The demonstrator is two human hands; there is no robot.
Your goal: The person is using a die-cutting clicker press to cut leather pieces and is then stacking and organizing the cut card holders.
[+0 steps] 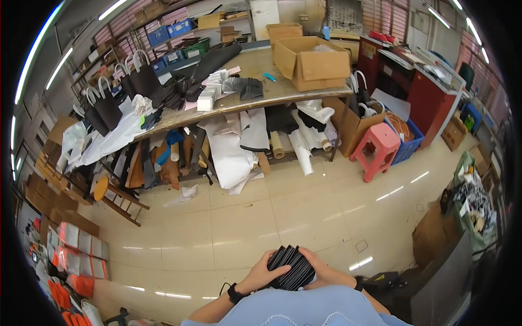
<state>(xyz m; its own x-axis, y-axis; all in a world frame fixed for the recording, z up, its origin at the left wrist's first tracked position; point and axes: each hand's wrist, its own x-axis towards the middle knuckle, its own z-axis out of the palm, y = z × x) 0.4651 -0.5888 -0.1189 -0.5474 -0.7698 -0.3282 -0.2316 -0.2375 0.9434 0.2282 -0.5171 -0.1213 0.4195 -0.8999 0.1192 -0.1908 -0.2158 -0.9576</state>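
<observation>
Close against my body, a stack of black flat pieces (292, 270) with thin pale edges is held between both hands. My left hand (262, 276) is closed round its left side, the thumb lying across the front. On the other side my right hand (322, 270) grips the stack's right edge, its fingers partly hidden. What kind of pieces they are I cannot make out. Ahead, on the long worktable (179, 113), lie stacks of white pieces (211, 93), stacks of dark pieces (244, 87) and a blue cutter-like tool (269, 77).
Black bags with white handles (103, 111) stand on the table's left. An open cardboard box (321, 62) sits at its right end. Rolls and sheets (234, 149) fill the space below. A red stool (376, 149) stands beside a blue crate (408, 142). A wooden stool (117, 198) lies tipped over.
</observation>
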